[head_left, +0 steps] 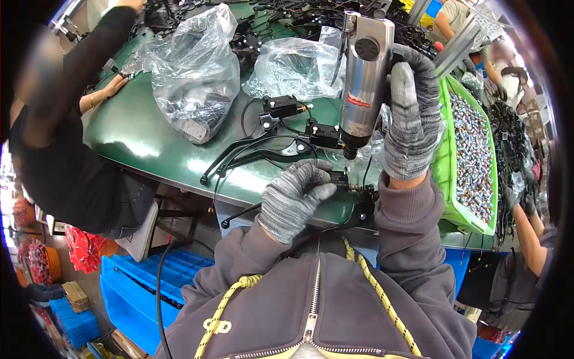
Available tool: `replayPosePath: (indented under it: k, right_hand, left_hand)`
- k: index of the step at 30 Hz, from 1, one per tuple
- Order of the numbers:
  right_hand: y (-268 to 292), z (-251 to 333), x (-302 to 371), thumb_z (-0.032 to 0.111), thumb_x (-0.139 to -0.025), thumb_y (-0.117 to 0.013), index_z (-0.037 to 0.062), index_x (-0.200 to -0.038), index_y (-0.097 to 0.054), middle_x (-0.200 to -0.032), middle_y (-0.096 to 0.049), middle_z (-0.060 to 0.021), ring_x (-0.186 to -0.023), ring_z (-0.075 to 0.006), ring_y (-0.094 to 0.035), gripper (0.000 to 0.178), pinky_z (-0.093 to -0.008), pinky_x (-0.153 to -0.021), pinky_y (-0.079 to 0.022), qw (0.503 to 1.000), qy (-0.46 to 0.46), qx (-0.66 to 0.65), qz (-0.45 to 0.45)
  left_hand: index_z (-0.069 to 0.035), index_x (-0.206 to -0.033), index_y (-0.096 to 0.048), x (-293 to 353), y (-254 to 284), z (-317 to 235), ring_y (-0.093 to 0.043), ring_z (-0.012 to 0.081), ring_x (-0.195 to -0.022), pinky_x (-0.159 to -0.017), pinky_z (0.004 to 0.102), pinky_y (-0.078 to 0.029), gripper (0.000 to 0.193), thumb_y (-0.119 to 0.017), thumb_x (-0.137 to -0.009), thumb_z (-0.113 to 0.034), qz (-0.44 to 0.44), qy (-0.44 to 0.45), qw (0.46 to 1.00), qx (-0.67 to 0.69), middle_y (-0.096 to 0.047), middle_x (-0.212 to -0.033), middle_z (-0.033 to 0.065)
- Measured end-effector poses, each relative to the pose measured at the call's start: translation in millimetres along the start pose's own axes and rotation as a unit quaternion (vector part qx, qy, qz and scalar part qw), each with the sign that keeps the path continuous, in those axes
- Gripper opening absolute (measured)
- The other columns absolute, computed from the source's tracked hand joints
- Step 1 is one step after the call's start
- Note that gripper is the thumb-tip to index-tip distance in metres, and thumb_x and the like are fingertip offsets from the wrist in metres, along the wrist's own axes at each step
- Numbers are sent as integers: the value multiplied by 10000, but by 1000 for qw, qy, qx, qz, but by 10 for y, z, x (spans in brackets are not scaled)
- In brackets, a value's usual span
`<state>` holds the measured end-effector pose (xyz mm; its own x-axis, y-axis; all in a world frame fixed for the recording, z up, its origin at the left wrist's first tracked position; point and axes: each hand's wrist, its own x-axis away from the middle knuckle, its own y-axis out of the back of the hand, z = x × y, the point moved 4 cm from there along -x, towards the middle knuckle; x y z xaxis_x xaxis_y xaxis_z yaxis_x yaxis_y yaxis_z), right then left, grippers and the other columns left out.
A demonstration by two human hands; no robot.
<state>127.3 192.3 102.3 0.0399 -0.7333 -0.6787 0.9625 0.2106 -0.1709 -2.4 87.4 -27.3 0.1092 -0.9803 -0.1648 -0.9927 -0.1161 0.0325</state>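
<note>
A glossy green table (137, 113) spreads across the upper half of the view, its near edge curving past the person's body and bright reflections lying on its bare left side. Close to that edge, the gloved left hand (293, 200) has its thumb and fingers pinched together on a small black part (339, 179), just above the tabletop. The gloved right hand (411, 113) is wrapped around the grip of a silver power driver (362, 84), which stands nearly upright with its dark tip directly over that part (whether the two touch is hard to tell). Just beyond the left hand lie black levers (290, 151) with thin cables, and farther back are two clear plastic bags (197, 84) and a tangle of dark parts. A light-green bin (443, 173) full of small metal pieces (475, 155) sits right of the driver. At the left, a co-worker's bare hand (113, 87) rests on the table; other people are at work along the far right. On the floor, lower left, stand a large blue crate (119, 293), smaller blue trays (78, 320), a cardboard box (76, 296) and a bright red bundle (89, 248).
</note>
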Motion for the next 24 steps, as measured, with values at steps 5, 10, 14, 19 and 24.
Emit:
replayPosePath:
  k: [5, 10, 14, 19, 24]
  right_hand:
    - [-9, 71, -175, 231, -980, -658, 53, -1058, -647, -835, -675, -20, -720, -98, -624, 194, -264, -661, -526, 964, 133, 230, 10]
    - [-72, -37, -305, 160, -1009, -604, 40, -1116, -644, -1006, -636, -20, -792, -66, -586, 165, -233, -709, -496, 946, 112, 293, 78]
    - [-37, -147, -343, 125, -1000, -591, 33, -1130, -651, -999, -620, -22, -793, -76, -597, 170, -233, -696, -500, 963, 82, 245, 74]
    - [8, -198, -306, 208, -986, -629, 57, -1166, -666, -856, -640, 16, -673, -45, -548, 238, -199, -565, -418, 994, -60, 88, -10]
    - [43, -197, -247, 148, -1010, -596, 57, -1220, -627, -1134, -654, -41, -904, -135, -671, 232, -274, -750, -558, 987, -82, 134, 25]
  left_hand:
    - [22, -968, -647, -9, -13, -7, -644, 120, -863, -754, 271, -551, 139, -728, -856, 27, 33, -11, 999, -32, -674, -1130, 122]
    - [27, -960, -643, -17, -13, 25, -646, 112, -826, -728, 265, -560, 128, -717, -857, 45, 35, -21, 999, -13, -671, -1122, 130]
    - [20, -955, -647, -16, -18, 13, -641, 108, -829, -724, 261, -557, 123, -718, -857, 41, 36, -9, 999, -19, -680, -1108, 109]
    - [12, -953, -654, -13, -6, -24, -638, 115, -860, -752, 271, -553, 123, -725, -855, 27, 21, -49, 997, -61, -687, -1099, 91]
    - [7, -947, -662, 2, 2, -4, -637, 146, -929, -823, 300, -539, 139, -743, -834, 15, 28, 62, 998, 9, -691, -1098, 107]
